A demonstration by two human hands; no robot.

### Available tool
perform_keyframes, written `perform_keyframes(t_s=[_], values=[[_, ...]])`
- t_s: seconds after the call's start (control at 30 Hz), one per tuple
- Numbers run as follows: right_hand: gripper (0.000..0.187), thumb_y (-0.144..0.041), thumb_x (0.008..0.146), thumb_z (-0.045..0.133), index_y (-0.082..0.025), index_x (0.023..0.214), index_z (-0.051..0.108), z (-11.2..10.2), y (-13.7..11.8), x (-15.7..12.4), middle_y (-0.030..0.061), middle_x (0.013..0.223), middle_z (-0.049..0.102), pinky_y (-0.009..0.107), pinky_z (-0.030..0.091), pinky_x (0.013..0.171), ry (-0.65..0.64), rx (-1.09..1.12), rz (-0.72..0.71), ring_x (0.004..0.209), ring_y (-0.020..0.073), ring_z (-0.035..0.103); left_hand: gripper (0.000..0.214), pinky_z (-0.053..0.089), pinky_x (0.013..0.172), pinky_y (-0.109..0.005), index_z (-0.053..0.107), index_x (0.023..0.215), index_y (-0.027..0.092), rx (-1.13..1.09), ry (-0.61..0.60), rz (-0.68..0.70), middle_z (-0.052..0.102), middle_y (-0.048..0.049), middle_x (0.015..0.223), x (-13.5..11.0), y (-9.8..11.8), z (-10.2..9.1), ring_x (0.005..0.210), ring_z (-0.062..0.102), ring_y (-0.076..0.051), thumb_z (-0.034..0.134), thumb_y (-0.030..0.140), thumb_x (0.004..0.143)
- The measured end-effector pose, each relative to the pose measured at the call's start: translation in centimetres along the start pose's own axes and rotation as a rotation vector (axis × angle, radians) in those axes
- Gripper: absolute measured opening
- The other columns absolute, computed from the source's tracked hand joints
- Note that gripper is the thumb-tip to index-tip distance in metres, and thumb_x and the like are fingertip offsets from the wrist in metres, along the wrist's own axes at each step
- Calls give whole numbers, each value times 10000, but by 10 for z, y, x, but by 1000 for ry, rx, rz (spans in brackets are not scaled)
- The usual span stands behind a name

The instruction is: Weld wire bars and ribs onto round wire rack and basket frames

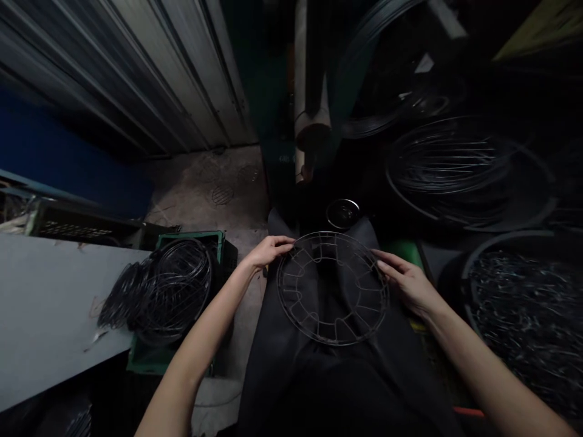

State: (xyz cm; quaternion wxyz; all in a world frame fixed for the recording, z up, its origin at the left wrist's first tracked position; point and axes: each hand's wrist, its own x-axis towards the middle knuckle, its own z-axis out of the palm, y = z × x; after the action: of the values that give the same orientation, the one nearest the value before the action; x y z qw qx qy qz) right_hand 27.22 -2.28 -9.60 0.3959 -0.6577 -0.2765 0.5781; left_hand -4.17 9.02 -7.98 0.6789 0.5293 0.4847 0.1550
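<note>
A round wire frame (333, 343) lies over my lap, made of an outer ring and a wavy inner ring joined by short wires. My left hand (272, 250) pinches its rim at the upper left between thumb and fingers. At the upper right, my right hand (405, 280) grips the same rim, thumb below the fingers. Dark cloth (337, 388) covers my legs beneath the frame. Just beyond the frame is a small shiny round metal part (343, 213), under a machine's cylindrical arm (313, 124).
Left of me, a green crate (152, 358) holds bundled wire rings (175, 285) beside a grey board (50, 309). At right, a dark tub (469, 267) contains many bent wire pieces, with a basin of wire rings (450, 158) behind it. Wire grids (222, 195) lie on the floor.
</note>
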Motion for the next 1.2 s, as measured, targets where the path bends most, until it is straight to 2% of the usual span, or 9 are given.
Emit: perform_keyframes(t_s=[0.1,0.2,0.27,0.4,0.47,0.67,0.83,1.0,1.2], values=[[497,-441,596,782,-215,1028,689,4,-4,0,43,846,710,291,560,678,39,136,2,693,156,649,382,445,728,-248,671,1077,113,-101,18,-31,700,-72,917,-1,-1,2,744,597,-118,673,312,751],[482,-464,617,758,-207,1020,690,8,-6,0,43,827,700,309,556,695,57,127,-48,699,159,641,485,444,713,-250,644,1127,101,-228,20,-68,687,-68,849,1,-8,3,682,581,-96,720,350,718],[454,-491,685,697,-206,1038,686,10,-5,2,58,894,699,340,546,755,116,27,-127,782,182,646,529,436,694,-239,632,1152,105,-271,21,-82,681,-67,844,3,-12,2,673,574,-87,743,358,700],[389,-471,793,566,-188,1027,694,13,-4,12,84,1020,670,400,471,914,252,-311,-370,964,223,612,579,403,628,-216,634,1156,110,-333,14,-119,670,-53,808,2,-13,1,642,564,-77,787,355,653],[383,-460,811,535,-182,1021,694,13,-4,19,85,1011,670,410,459,921,235,-385,-395,949,223,613,590,393,615,-214,642,1145,106,-370,15,-133,663,-43,773,2,-14,2,617,555,-71,804,346,631],[359,-462,820,528,-191,989,691,8,-6,22,78,1018,670,380,449,919,172,-387,-434,972,220,610,555,407,641,-225,669,1102,98,-483,80,-153,666,-46,744,6,-24,4,609,558,-72,824,306,611],[385,-497,812,550,-210,1019,701,-1,-8,13,69,978,657,350,470,856,80,-425,-380,930,216,610,489,406,626,-221,686,1073,109,-487,82,-166,680,-58,749,8,-23,5,610,572,-77,809,292,636],[421,-536,791,568,-243,1059,707,-12,-10,12,64,993,656,356,482,865,-20,-439,-320,945,225,614,482,400,600,-224,697,1042,93,-517,78,-142,671,-53,703,4,-15,7,580,564,-82,819,279,614],[436,-504,773,604,-245,1114,685,-15,-4,16,73,1133,653,416,452,974,-105,-363,-261,1068,253,596,434,415,585,-222,712,985,86,-527,133,-112,668,-48,675,2,-16,11,557,557,-79,820,267,605]])
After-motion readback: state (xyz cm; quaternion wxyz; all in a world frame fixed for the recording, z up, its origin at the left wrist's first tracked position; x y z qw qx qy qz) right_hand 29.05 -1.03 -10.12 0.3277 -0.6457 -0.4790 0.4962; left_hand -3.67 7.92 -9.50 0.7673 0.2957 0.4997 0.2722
